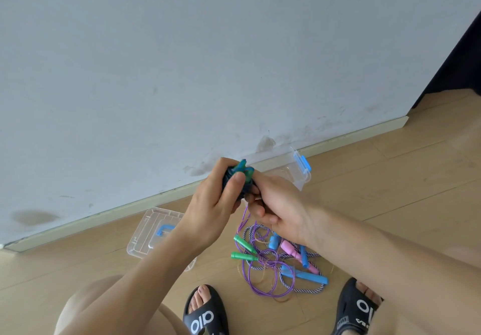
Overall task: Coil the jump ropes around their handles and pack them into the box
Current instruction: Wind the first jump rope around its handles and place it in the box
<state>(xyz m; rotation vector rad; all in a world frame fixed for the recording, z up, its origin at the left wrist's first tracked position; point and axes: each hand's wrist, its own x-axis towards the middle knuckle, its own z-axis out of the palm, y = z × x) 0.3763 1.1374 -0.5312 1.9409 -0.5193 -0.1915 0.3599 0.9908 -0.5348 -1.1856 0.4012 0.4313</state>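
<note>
Farthest left on the pale wooden floor (pixel 390 183) lies the clear plastic lid with a blue handle (pixel 153 233), flat beside the skirting board and partly behind my left forearm. It is off the box, so packing is open to me whenever a bundle is ready.

My left hand (pixel 210 209) is clamped on the dark rope bundle wound round 2 teal-green handles (pixel 240 178); my thumb presses across the front of the coil and the handle tips stick up above my fingers. I hold it in the air, above the pile and in front of the box.

My right hand (pixel 276 204) sits just beside it, fingers curled in at the lower edge of the bundle. It seems to be pinching the last of the rope, though the tail itself is hidden, so I judge rather than see that I am finishing the wrap on this rope.

Below my hands the loose tangle of ropes (pixel 276 264) waits on the floor: thin purple cord, striped braided rope, and green, blue and pink handles, none of them coiled.

Behind my right hand, against the wall, stands the clear plastic box with a blue latch (pixel 299 170).

Next I think the loose end must be tucked tight so the coil cannot spring open, then the bundle carried right and set into the box.
</note>
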